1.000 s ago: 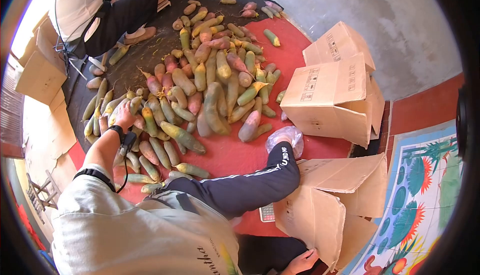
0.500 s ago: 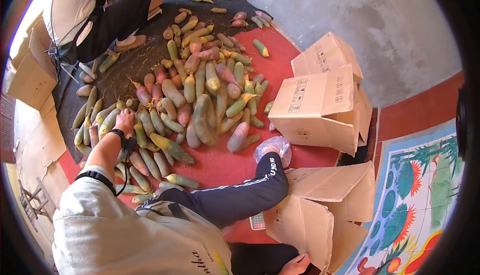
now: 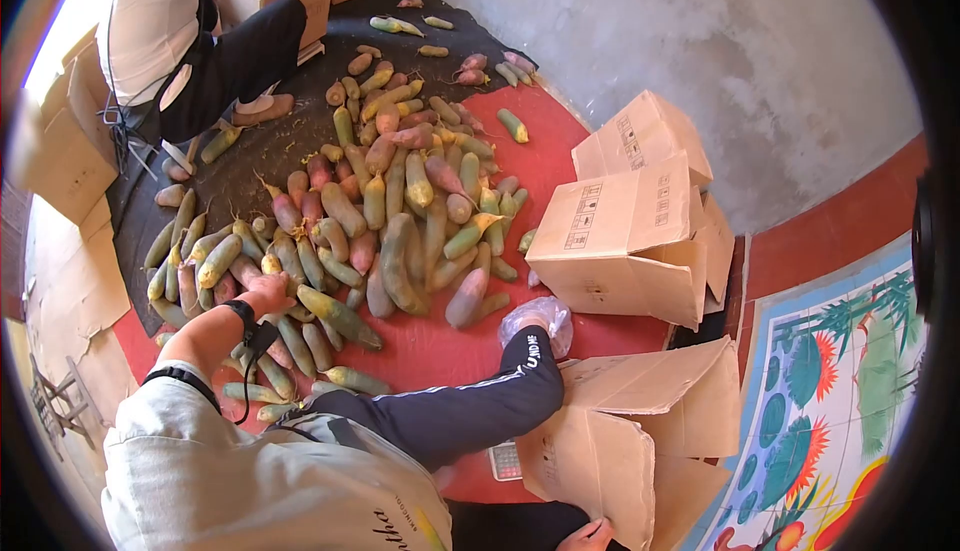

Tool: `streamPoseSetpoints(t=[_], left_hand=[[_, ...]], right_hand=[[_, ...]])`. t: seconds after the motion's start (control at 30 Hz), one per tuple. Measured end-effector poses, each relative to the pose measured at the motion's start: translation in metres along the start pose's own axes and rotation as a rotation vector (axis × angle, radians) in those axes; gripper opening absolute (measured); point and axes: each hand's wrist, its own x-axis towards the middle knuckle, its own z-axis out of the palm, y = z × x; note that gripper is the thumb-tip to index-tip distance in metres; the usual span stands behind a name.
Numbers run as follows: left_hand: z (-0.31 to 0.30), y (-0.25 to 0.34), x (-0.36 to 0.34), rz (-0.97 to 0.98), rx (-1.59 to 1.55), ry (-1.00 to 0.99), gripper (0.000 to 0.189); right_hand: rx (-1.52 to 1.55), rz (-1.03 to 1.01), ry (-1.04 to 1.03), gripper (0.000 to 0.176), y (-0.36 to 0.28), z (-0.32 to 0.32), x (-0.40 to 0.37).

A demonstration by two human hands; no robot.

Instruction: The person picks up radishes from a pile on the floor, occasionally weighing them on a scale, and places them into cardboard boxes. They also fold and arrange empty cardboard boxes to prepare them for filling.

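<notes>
The root vegetables (image 3: pixel 400 241) have dull, waxy-looking skins, green and pink. The cardboard boxes (image 3: pixel 620 241) are plain brown paperboard, matt and creased. A thin clear plastic bag (image 3: pixel 540 316) shines, crumpled. The red floor mat (image 3: pixel 440 341) looks smooth; the black sheet (image 3: pixel 270 136) beside it is coarser. The wall (image 3: pixel 700 41) is rough grey concrete. The sweatshirt (image 3: pixel 220 471) is soft grey cloth.

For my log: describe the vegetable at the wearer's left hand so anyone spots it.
A vegetable pile covers the red mat. At its near edge, by the left hand, lies a thick green vegetable; its yellowish end and slant set it apart.
</notes>
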Motion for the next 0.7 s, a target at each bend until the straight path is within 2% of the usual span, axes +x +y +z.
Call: streamPoseSetpoints(t=[0.03, 0.17, 0.37, 0.47, 0.53, 0.6, 0.63, 0.67, 0.7], left_hand=[[-0.003, 0.006, -0.001, 0.03, -0.135, 0.041, 0.058], [0.0, 0.03, 0.017, 0.07, -0.316, 0.131, 0.064], [-0.019, 0.055, 0.012, 0.072, -0.375, 0.117, 0.067], [-0.016, 0.048, 0.005, 0.049, -0.355, 0.105, 0.059], [-0.016, 0.037, -0.002, 0.043, -0.381, -0.075, 0.051], [-0.007, 0.03, -0.003, -0.023, -0.379, -0.111, 0.048], [0.005, 0.021, -0.004, -0.091, -0.375, -0.151, 0.046], [0.089, -0.036, 0.056, -0.027, -0.281, -0.05, 0.048], [0.067, -0.027, 0.04, -0.03, -0.279, -0.052, 0.048]], right_hand=[[0.005, -0.001, 0.008, 0.016, 0.002, 0.002, 0.0], [0.012, 0.001, 0.044, 0.015, 0.009, 0.003, -0.005], [0.031, 0.032, 0.046, 0.015, 0.003, -0.007, -0.006], [0.065, 0.031, 0.046, 0.015, 0.003, -0.01, -0.007], [0.069, 0.03, 0.051, 0.015, 0.006, -0.01, -0.008], [0.062, 0.011, 0.072, 0.015, 0.008, -0.008, -0.009], [0.063, 0.012, 0.071, 0.015, 0.008, -0.008, -0.009], [0.061, 0.023, 0.05, 0.015, 0.007, -0.009, -0.01], [0.061, 0.033, 0.031, 0.015, 0.007, -0.009, -0.009]])
